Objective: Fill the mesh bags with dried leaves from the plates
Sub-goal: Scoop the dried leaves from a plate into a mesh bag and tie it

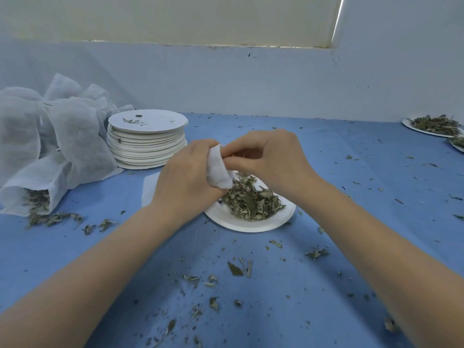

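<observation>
A white paper plate (pixel 227 218) lies mid-table with a heap of dried green leaves (pixel 251 200) on it. Just above its far edge, my left hand (pixel 187 175) grips a small white mesh bag (pixel 217 167), bunched in the fist. My right hand (pixel 270 156) pinches the bag's rim from the right, fingers curled at its mouth. The bag's inside is hidden by my fingers.
Filled mesh bags (pixel 50 136) are piled at the left, one lying open with leaves spilling out (pixel 37 200). A stack of empty paper plates (pixel 147 140) stands behind my left hand. Two more plates with leaves (pixel 434 125) sit at the far right. Leaf bits litter the blue tablecloth (pixel 276 285).
</observation>
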`<state>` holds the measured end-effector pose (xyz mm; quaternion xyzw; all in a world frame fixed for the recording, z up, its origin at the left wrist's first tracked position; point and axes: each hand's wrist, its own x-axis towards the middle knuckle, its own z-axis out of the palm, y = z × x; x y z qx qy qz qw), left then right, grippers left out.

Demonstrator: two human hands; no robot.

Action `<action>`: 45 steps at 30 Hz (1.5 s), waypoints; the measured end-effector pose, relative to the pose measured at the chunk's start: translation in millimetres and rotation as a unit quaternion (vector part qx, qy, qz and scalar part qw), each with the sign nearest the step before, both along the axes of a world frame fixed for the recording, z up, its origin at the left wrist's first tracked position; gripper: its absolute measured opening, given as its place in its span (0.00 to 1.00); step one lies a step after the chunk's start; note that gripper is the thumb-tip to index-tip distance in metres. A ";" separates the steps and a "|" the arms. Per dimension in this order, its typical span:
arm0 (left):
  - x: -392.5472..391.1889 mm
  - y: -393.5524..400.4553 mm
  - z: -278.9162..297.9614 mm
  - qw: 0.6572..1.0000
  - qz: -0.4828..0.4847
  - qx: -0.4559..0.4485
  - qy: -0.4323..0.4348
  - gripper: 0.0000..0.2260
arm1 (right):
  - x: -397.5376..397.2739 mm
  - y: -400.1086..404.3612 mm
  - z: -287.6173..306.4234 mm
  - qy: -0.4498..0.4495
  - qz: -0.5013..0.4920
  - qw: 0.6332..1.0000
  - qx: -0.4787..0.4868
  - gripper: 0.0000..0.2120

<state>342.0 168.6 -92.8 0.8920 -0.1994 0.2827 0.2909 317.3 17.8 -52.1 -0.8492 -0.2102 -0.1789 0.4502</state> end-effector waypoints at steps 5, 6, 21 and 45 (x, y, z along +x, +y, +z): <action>-2.2 -1.6 2.9 1.000 -0.012 -0.017 -0.022 0.19 | -1.9 4.6 -3.2 -0.074 0.025 0.993 -0.087 0.05; -4.0 -2.7 4.3 0.999 -0.018 -0.015 -0.032 0.18 | -1.8 7.3 -4.7 -0.073 0.020 0.991 -0.110 0.06; -10.3 -4.2 11.6 0.995 -0.040 0.021 -0.084 0.18 | -2.3 12.4 0.2 -0.017 0.024 0.988 -0.152 0.18; 11.3 27.2 4.2 0.998 0.005 0.061 -0.030 0.23 | -0.4 -43.1 30.3 0.254 -0.022 0.904 -0.342 0.27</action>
